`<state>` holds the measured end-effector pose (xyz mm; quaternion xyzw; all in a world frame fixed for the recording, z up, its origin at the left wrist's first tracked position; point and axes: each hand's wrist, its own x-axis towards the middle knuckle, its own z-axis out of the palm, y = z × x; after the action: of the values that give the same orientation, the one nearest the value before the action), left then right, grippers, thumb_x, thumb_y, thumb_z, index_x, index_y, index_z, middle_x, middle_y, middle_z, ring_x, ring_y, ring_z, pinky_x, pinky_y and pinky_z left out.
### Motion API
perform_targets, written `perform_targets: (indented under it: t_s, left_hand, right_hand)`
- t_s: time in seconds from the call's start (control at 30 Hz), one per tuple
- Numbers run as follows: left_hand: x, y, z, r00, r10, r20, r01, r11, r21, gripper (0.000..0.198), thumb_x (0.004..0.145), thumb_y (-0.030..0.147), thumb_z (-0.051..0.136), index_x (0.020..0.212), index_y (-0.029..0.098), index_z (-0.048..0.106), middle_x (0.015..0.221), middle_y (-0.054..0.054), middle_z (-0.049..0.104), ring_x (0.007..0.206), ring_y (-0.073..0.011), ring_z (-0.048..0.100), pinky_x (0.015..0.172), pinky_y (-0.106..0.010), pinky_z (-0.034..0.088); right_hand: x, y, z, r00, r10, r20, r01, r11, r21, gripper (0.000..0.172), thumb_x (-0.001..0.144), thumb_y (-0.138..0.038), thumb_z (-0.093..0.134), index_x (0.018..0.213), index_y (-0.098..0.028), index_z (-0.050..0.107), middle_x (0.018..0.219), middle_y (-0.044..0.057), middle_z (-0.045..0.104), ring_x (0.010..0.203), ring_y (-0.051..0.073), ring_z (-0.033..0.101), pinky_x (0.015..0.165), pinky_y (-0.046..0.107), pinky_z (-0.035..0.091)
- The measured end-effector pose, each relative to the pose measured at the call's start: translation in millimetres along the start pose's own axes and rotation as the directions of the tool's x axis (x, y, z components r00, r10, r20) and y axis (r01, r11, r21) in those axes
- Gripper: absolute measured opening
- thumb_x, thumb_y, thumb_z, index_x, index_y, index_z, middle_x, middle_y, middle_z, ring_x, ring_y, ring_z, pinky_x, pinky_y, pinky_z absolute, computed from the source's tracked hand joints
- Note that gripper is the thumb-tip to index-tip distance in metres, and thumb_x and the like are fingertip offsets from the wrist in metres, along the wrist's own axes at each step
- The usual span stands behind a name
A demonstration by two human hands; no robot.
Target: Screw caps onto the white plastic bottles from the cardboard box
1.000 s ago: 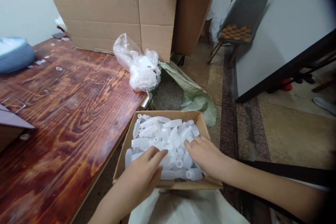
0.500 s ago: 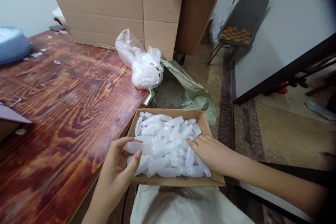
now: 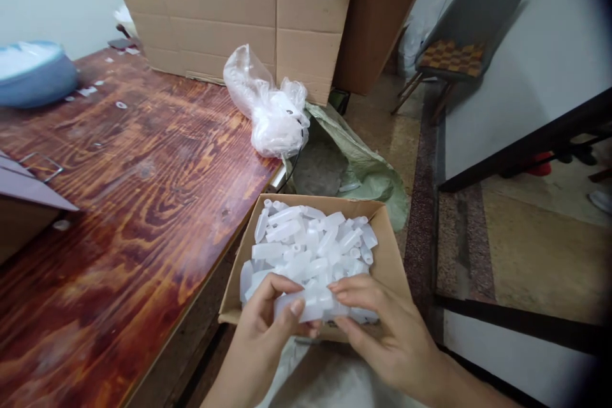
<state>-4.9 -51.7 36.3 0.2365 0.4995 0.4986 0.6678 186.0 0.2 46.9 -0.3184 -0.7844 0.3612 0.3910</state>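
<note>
A translucent bottle (image 3: 310, 306) is pinched between the thumb and fingers of the left hand (image 3: 264, 325), over the near side of an open cardboard box (image 3: 394, 261). Its right end is blurred against the heap of similar bottles (image 3: 287, 229), so its outline there cannot be made out. The right hand (image 3: 389, 325) is held at that end, thumb and fingers curved apart (whether anything is gripped between them cannot be told). Much of the box's near wall is hidden by both hands. On the wooden table (image 3: 191, 185), a blue basin (image 3: 43, 80) is cut off by the left edge.
</note>
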Motion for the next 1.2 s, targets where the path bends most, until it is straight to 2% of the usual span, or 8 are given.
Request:
perform_targets:
  t_s: [0.17, 0.37, 0.47, 0.57, 0.73, 0.9, 1.03, 1.2]
  left_hand:
    - [-9, 9, 13.5, 0.993, -0.119, 0.014, 0.119, 0.993, 0.010, 0.040, 0.078, 0.054, 0.071, 0.083, 0.018, 0.053, 0.053, 0.007, 0.052, 0.042, -0.0066, 0.050, 0.041, -0.015, 0.040]
    - [-11, 10, 16.9, 0.967, -0.248, 0.050, 0.228, 0.940, 0.254, 0.055, 0.083, 0.070, 0.051, 0.070, 0.017, 0.054, 0.042, 0.008, 0.037, 0.033, -0.0038, 0.023, 0.033, -0.015, 0.015]
    - [-10, 6, 15.8, 0.980, -0.174, 0.093, 0.127, 0.918, 0.377, 0.060, 0.085, 0.072, 0.045, 0.065, 0.017, 0.055, 0.042, 0.005, 0.038, 0.037, -0.0071, 0.029, 0.036, -0.018, 0.018]
    - [-11, 4, 16.2, 0.998, -0.026, 0.066, -0.008, 0.876, 0.482, 0.055, 0.087, 0.066, 0.048, 0.065, 0.017, 0.057, 0.049, 0.003, 0.044, 0.044, -0.0090, 0.037, 0.040, -0.019, 0.024]
    - [-15, 10, 17.5, 0.997, 0.080, 0.022, -0.078, 0.816, 0.573, 0.059, 0.090, 0.066, 0.043, 0.057, 0.018, 0.053, 0.048, 0.002, 0.043, 0.048, -0.0114, 0.042, 0.046, -0.022, 0.029]
    - [-13, 16, 20.3, 0.997, 0.066, 0.029, -0.070, 0.783, 0.618, 0.060, 0.090, 0.067, 0.041, 0.057, 0.018, 0.052, 0.048, 0.001, 0.046, 0.048, -0.0118, 0.043, 0.049, -0.023, 0.031]
    - [-13, 12, 25.8, 0.997, 0.016, 0.074, -0.058, 0.793, 0.607, 0.061, 0.091, 0.068, 0.037, 0.059, 0.019, 0.054, 0.048, 0.002, 0.045, 0.046, -0.0113, 0.042, 0.052, -0.024, 0.034]
    - [-25, 3, 28.6, 0.927, 0.373, 0.041, -0.271, 0.590, 0.761, 0.051, 0.100, 0.050, 0.034, 0.064, 0.022, 0.058, 0.054, 0.000, 0.054, 0.053, -0.0142, 0.051, 0.057, -0.027, 0.037]
  right_hand:
    - [1, -4, -13, 0.981, -0.179, 0.075, 0.184, 0.980, -0.079, 0.025, 0.091, -0.007, 0.055, 0.114, -0.016, 0.057, 0.107, 0.010, 0.071, 0.103, 0.017, 0.068, 0.087, 0.029, 0.059]
    - [-1, -14, -22, 0.857, -0.450, 0.251, 0.494, 0.856, -0.152, 0.034, 0.097, -0.011, 0.042, 0.128, -0.018, 0.055, 0.102, 0.007, 0.077, 0.104, 0.020, 0.070, 0.085, 0.031, 0.061]
    - [-3, -20, -21, 0.961, -0.188, 0.202, 0.226, 0.956, -0.185, 0.021, 0.102, -0.029, 0.042, 0.113, -0.024, 0.059, 0.086, 0.003, 0.077, 0.080, 0.017, 0.074, 0.071, 0.026, 0.061]
    - [-8, -22, -21, 0.982, 0.079, 0.172, -0.055, 0.989, -0.140, 0.045, 0.101, -0.055, 0.029, 0.090, -0.025, 0.060, 0.065, -0.002, 0.067, 0.057, 0.014, 0.067, 0.051, 0.023, 0.054]
    - [-16, -17, -31, 0.960, -0.200, 0.196, 0.249, 0.928, -0.276, 0.033, 0.099, -0.046, 0.042, 0.125, -0.028, 0.052, 0.090, 0.003, 0.073, 0.072, 0.019, 0.068, 0.068, 0.032, 0.055]
    - [-11, -14, -42, 0.948, -0.019, 0.317, 0.115, 0.951, -0.287, 0.068, 0.097, -0.065, 0.014, 0.110, -0.019, 0.063, 0.083, 0.006, 0.073, 0.071, 0.019, 0.069, 0.064, 0.030, 0.054]
    - [-5, -19, -39, 0.925, -0.232, 0.301, 0.333, 0.877, -0.345, 0.031, 0.103, -0.039, 0.036, 0.119, -0.016, 0.050, 0.090, 0.008, 0.073, 0.076, 0.020, 0.069, 0.072, 0.034, 0.055]
    - [-1, -26, -27, 0.956, -0.092, 0.278, 0.163, 0.956, -0.243, 0.028, 0.104, -0.038, 0.029, 0.101, -0.020, 0.050, 0.075, 0.003, 0.068, 0.066, 0.017, 0.066, 0.064, 0.028, 0.055]
